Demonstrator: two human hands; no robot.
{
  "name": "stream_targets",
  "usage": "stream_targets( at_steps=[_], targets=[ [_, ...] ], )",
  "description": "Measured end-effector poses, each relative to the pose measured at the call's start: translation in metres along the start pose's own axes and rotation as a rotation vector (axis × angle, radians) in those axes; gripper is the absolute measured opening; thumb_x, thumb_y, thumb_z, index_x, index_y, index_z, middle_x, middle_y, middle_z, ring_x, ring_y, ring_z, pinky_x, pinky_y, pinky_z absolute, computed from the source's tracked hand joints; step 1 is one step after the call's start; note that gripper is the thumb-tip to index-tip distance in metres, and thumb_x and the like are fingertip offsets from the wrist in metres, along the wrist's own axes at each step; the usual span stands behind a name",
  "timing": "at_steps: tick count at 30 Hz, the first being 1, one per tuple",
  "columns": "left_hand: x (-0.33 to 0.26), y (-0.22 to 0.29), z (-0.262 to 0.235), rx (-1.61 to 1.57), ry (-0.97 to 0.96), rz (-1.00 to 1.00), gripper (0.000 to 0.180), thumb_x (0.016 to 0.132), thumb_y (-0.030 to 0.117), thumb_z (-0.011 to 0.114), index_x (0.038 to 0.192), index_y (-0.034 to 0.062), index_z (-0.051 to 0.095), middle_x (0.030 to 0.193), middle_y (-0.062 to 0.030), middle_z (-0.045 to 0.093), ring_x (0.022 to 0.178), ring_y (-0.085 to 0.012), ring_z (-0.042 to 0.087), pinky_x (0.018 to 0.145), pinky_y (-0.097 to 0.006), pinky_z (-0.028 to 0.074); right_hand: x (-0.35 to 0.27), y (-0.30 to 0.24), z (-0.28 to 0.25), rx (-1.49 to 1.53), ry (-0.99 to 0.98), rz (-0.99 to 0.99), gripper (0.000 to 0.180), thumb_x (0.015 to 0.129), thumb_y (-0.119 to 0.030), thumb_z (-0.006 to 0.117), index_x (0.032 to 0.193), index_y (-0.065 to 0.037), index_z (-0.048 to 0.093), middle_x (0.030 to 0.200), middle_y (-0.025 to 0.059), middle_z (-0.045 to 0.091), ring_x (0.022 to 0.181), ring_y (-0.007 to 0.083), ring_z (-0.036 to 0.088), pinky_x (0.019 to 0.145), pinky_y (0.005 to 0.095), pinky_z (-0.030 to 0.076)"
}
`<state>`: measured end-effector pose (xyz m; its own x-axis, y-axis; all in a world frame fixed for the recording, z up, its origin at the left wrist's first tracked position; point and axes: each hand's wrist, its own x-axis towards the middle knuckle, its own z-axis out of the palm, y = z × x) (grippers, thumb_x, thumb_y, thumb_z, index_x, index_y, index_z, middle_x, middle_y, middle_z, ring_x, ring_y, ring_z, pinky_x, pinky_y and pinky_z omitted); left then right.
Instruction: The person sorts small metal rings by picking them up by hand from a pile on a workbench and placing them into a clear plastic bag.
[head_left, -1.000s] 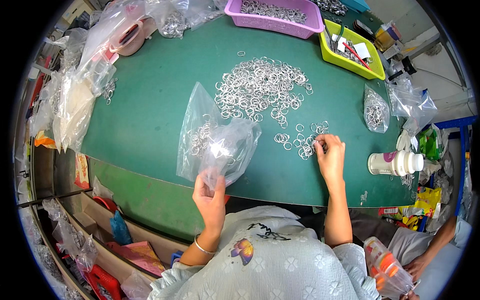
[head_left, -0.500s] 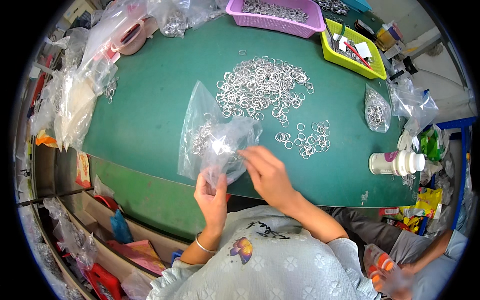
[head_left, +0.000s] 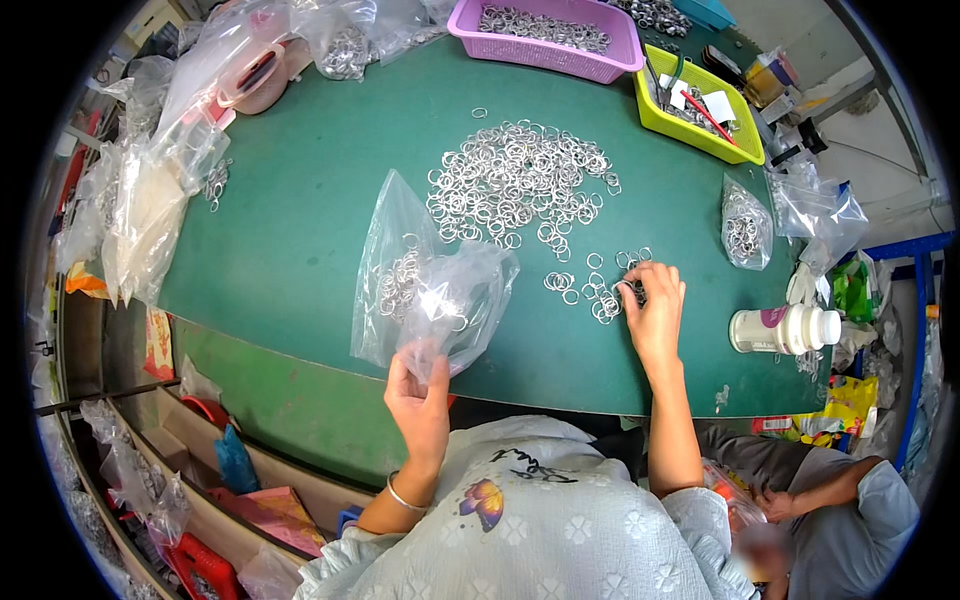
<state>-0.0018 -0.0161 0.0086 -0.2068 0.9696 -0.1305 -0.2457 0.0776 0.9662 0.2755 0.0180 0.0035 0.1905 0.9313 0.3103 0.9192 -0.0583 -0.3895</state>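
Note:
My left hand (head_left: pixel 420 400) pinches the near edge of a clear plastic bag (head_left: pixel 385 225), which lies spread on the green tabletop. Inside the bag sits a clump of silver metal rings (head_left: pixel 402 285). Farther right, my right hand (head_left: pixel 655 310) reaches down to a small group of loose rings (head_left: pixel 605 300), fingertips curled among them. Whether a ring is between those fingers is hidden. Beyond both hands spreads a large pile of silver rings (head_left: pixel 520 180).
A purple basket (head_left: pixel 545 53) of rings and a yellow-green basket (head_left: pixel 690 128) with pliers stand at the far edge. To the right are a filled bag (head_left: pixel 747 228) and a white bottle (head_left: pixel 785 330). Plastic bags (head_left: pixel 150 220) crowd the left. Another person (head_left: pixel 820 500) sits at lower right.
My right hand has left the bag's mouth and moved right to the small group of rings. My left hand keeps holding the bag in about the same place.

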Motion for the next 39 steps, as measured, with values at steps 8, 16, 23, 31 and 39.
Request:
stream_targets(
  at_steps=[8, 16, 23, 31, 39],
  targets=[
    [0.000, 0.001, -0.001, 0.000, -0.002, 0.001, 0.016, 0.089, -0.002, 0.057, 0.106, -0.0027, 0.054, 0.100, -0.0041, 0.057, 0.092, -0.0094, 0.054, 0.081, -0.025, 0.048, 0.002, -0.003, -0.005, 1.012, -0.015, 0.518, 0.010, 0.084, 0.002, 0.063, 0.093, 0.001, 0.066, 0.078, -0.0017, 0.061, 0.067, 0.0041, 0.052, 0.061, 0.0182, 0.043],
    [0.000, -0.001, -0.002, 0.041, -0.006, 0.025, 0.016, 0.089, -0.003, 0.057, 0.105, -0.0031, 0.055, 0.099, -0.0041, 0.057, 0.091, -0.0094, 0.054, 0.081, -0.026, 0.050, -0.018, -0.094, 0.005, 1.323, -0.187, 0.386, 0.021, 0.084, 0.003, 0.058, 0.104, 0.000, 0.064, 0.097, 0.0075, 0.066, 0.077, 0.0129, 0.063, 0.070, 0.0258, 0.051],
    [0.000, 0.002, 0.000, 0.000, 0.012, -0.020, 0.017, 0.089, -0.004, 0.057, 0.106, -0.0034, 0.054, 0.101, -0.0043, 0.056, 0.091, -0.0091, 0.054, 0.081, -0.025, 0.050, -0.013, -0.115, 0.015, 0.931, -0.224, 0.027, 0.019, 0.084, 0.002, 0.059, 0.103, 0.003, 0.063, 0.099, 0.0144, 0.064, 0.080, 0.0206, 0.064, 0.068, 0.0287, 0.051],
    [-0.001, -0.001, 0.000, -0.010, -0.014, -0.001, 0.018, 0.089, -0.003, 0.057, 0.107, -0.0032, 0.053, 0.101, -0.0047, 0.056, 0.092, -0.0090, 0.054, 0.081, -0.025, 0.049, 0.022, -0.018, 0.018, -0.069, 0.012, -0.073, 0.019, 0.076, -0.006, 0.070, 0.093, 0.001, 0.065, 0.089, 0.0096, 0.061, 0.085, 0.0282, 0.053, 0.073, 0.0392, 0.042],
    [0.000, -0.005, -0.005, 0.013, 0.010, 0.003, 0.019, 0.089, -0.003, 0.058, 0.107, -0.0032, 0.054, 0.100, -0.0044, 0.056, 0.092, -0.0094, 0.054, 0.081, -0.025, 0.048, 0.021, -0.015, 0.002, 0.427, -0.114, 0.260, 0.013, 0.072, -0.003, 0.072, 0.082, -0.002, 0.064, 0.071, 0.0086, 0.059, 0.065, 0.0218, 0.052, 0.068, 0.0359, 0.042]
  ],
)
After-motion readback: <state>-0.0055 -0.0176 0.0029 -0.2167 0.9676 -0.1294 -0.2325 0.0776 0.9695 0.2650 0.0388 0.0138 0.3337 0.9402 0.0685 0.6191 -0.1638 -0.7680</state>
